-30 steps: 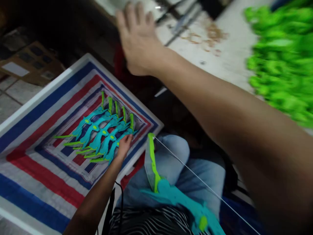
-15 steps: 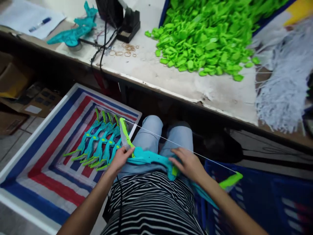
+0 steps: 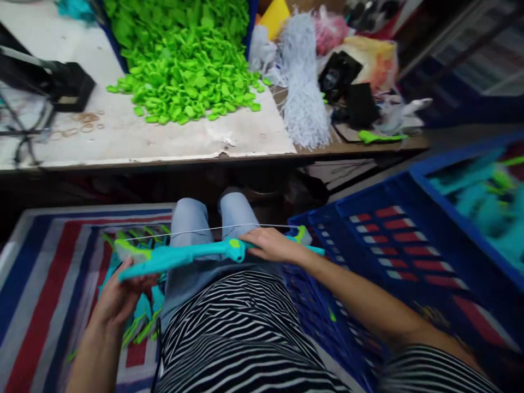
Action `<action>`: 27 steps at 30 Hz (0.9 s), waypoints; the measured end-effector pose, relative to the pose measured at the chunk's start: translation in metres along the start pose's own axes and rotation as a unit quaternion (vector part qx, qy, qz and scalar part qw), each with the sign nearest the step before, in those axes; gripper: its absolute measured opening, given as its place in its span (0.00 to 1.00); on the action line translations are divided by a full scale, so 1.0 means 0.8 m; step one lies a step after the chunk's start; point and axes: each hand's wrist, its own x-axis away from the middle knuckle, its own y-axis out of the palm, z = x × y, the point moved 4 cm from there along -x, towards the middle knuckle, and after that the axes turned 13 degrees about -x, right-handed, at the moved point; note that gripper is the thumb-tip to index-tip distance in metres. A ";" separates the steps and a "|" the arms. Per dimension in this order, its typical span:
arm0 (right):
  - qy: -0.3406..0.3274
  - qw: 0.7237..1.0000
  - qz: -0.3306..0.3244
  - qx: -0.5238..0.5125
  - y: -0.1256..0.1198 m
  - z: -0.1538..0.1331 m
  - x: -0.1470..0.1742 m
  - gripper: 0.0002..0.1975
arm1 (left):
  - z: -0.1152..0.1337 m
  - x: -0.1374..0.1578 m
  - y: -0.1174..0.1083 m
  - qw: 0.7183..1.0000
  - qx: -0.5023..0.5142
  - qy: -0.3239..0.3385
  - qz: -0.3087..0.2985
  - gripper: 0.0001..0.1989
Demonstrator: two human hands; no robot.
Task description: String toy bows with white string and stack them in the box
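Observation:
A teal toy bow (image 3: 192, 252) with lime-green tips and a thin white string lies across above my lap. Its left limb rests in my left hand (image 3: 129, 292), whose fingers curl underneath it. My right hand (image 3: 270, 244) is wrapped round the bow right of its middle, back of the hand up, covering that stretch. The string (image 3: 213, 227) runs taut from tip to tip on the far side. Several similar teal bows (image 3: 143, 311) lie in the striped tray at my left, partly hidden by my left arm and the held bow.
A striped tray (image 3: 53, 273) stands at my left. Blue plastic crates (image 3: 347, 204) stand at my right, one holding teal and green parts (image 3: 487, 202). On the workbench (image 3: 164, 142) are a heap of green pieces (image 3: 184, 82), a bundle of white strings (image 3: 305, 82) and rubber bands (image 3: 85, 123).
My view has swung to the right. The bow has turned over and lies more level. My right hand, fingers loose before, now grips it; my left hand has shifted beneath its left limb.

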 end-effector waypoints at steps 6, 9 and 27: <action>-0.026 0.969 -0.193 -0.150 -0.083 0.053 -0.094 0.08 | 0.019 -0.039 -0.010 0.966 0.080 0.073 0.234 0.03; 0.000 0.965 -0.213 -0.157 -0.092 0.066 -0.144 0.09 | -0.004 -0.064 -0.028 0.957 0.105 0.032 0.268 0.03; -0.038 0.968 -0.196 -0.154 -0.051 0.079 -0.141 0.29 | 0.017 -0.077 -0.032 0.973 0.171 0.028 0.155 0.12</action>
